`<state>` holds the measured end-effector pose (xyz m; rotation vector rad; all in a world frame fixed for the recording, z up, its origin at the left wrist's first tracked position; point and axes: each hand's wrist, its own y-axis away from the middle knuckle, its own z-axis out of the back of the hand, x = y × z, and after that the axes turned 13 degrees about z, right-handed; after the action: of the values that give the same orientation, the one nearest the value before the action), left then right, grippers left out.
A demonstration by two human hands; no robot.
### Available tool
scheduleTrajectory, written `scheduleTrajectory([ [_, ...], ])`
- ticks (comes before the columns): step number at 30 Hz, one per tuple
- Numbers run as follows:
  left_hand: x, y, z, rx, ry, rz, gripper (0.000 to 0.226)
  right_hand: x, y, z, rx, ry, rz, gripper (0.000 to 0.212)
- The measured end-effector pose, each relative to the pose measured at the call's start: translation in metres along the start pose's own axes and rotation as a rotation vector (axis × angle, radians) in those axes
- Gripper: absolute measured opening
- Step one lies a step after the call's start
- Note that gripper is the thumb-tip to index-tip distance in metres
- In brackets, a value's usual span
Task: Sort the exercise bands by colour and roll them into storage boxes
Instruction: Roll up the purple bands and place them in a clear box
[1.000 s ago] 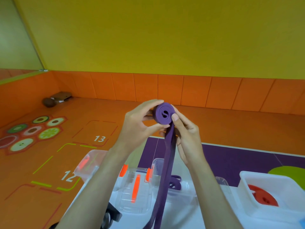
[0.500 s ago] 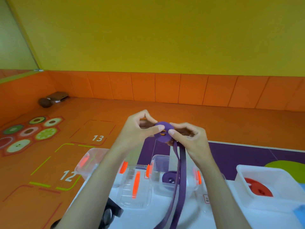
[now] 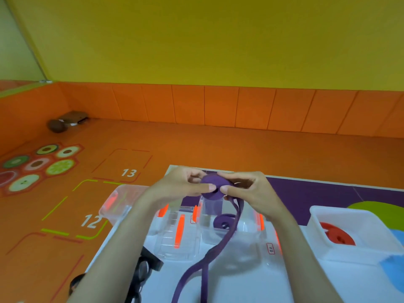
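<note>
I hold a partly rolled purple exercise band [image 3: 213,186] in the air above the table. My left hand [image 3: 182,186] pinches the roll from the left and my right hand [image 3: 251,191] pinches it from the right. Its loose tail [image 3: 209,259] hangs down in two strands to the white table. Below the roll stands a clear storage box [image 3: 244,230] holding another rolled purple band [image 3: 225,223]. A white box [image 3: 349,217] at the right holds a rolled red band [image 3: 337,236].
Clear lids with orange clips [image 3: 177,237] lie left of the purple box. Another clear box [image 3: 118,204] sits at the table's left corner. Black glasses [image 3: 143,272] lie near the left table edge. A blue thing [image 3: 393,270] shows at the right. Orange floor lies beyond.
Both hands have lowered the purple roll towards the table and tilted it flatter. The tail now curves across the tabletop instead of hanging straight.
</note>
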<state>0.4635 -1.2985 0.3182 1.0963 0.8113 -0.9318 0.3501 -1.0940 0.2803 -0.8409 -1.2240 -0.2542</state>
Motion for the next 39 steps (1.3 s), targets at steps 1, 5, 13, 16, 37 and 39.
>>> scheduleTrajectory([
  [1,0.0,0.001,0.003,0.012,0.005,0.021,0.023,0.001,0.0,-0.001,0.022,0.019,-0.001,0.036],
  [5,0.007,0.001,-0.01,-0.065,0.248,-0.046,0.024,-0.01,0.003,-0.023,-0.275,-0.052,-0.006,0.029],
  [13,0.023,-0.006,-0.011,-0.103,0.08,-0.055,0.025,-0.024,0.005,-0.015,-0.282,-0.03,0.049,0.017],
  [16,0.012,-0.007,-0.002,-0.071,0.04,-0.057,0.025,-0.023,0.001,-0.011,-0.129,0.058,0.066,0.02],
  [37,0.033,-0.035,-0.017,-0.247,0.332,-0.078,0.025,-0.051,-0.002,-0.024,-0.286,-0.155,-0.054,0.03],
  [39,0.035,-0.035,-0.027,-0.286,0.369,-0.1,0.023,-0.057,-0.002,-0.024,-0.347,-0.156,-0.034,0.024],
])
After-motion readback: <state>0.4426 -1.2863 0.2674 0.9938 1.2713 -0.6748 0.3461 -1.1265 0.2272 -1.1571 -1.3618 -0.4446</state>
